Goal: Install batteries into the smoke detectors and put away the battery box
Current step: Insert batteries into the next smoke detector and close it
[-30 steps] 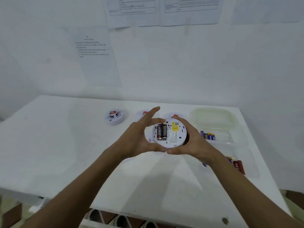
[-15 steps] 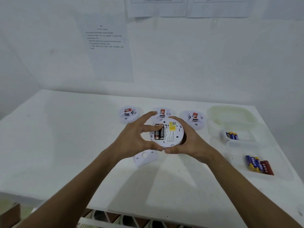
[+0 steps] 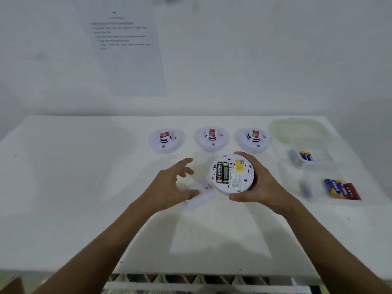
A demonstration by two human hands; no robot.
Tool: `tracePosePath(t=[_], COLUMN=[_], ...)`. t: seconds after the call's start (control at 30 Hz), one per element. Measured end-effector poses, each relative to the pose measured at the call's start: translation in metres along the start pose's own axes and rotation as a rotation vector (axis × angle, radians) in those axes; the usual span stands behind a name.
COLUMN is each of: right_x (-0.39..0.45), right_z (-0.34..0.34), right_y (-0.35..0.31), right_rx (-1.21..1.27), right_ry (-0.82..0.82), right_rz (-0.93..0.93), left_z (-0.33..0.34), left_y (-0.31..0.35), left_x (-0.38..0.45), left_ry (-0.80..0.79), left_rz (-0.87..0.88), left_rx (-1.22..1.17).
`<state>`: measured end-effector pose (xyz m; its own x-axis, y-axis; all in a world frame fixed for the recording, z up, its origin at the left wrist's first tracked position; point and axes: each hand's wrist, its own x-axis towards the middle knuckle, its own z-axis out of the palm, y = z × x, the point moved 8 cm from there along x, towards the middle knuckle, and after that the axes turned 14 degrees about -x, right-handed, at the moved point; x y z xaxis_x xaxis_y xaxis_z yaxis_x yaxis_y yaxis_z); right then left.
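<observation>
On the white table point(image 3: 63, 187), the right hand point(image 3: 263, 187) grips an upturned smoke detector point(image 3: 232, 174), two batteries point(image 3: 222, 172) seated. Left of the detector, the left hand point(image 3: 169, 187) hovers with fingers spread, holding nothing, over the battery cover point(image 3: 201, 193). Likely next: pinch the cover and fit it over the bay.

Bare forearms, left hand point(image 3: 169, 187), right hand point(image 3: 257, 187), no sleeves

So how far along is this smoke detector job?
Two batteries sit in the detector gripped by the right hand. The left hand hovers open over its cover on the table. Three detectors stand behind, their battery bays hidden. The battery box lies open, not yet put away.
</observation>
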<state>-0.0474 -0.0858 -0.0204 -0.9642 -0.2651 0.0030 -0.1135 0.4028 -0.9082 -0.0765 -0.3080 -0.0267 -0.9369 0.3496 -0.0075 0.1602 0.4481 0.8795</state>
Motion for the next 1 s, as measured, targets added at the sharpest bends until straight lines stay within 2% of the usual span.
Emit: tracePosePath(t=[0.1,0.2,0.47,0.57,0.7,0.87,1.0], right_x=[-0.008,-0.013,-0.014,-0.013,-0.007,0.006,0.016], right_z=[-0.004,-0.008,-0.007,-0.008,-0.011,-0.011,-0.001], right_y=[0.006,0.010,0.014,0.014,0.006,-0.016,-0.037], right_rx=[0.000,0.009,0.028,0.031,0.017,0.021,0.032], right_ry=[0.021,0.032,0.011,0.017,0.019,0.004,-0.039], right_rz=[0.009,0.013,0.019,0.027,0.011,-0.039,-0.096], left_z=[0.016,0.025,0.026,0.015,-0.014,-0.054,-0.045], left_y=[-0.013,-0.017,-0.012,-0.008,0.020,0.070,0.104], left_x=[-0.002,-0.002,0.000,0.000,0.003,0.005,0.007], left_ry=[-0.101,-0.137,-0.135,-0.080,0.045,0.221,0.084], left_rz=[-0.044,-0.074,-0.086,-0.103,-0.014,0.130,0.222], left_rx=[0.147,0.203,0.195,0.199,0.193,0.030,0.013])
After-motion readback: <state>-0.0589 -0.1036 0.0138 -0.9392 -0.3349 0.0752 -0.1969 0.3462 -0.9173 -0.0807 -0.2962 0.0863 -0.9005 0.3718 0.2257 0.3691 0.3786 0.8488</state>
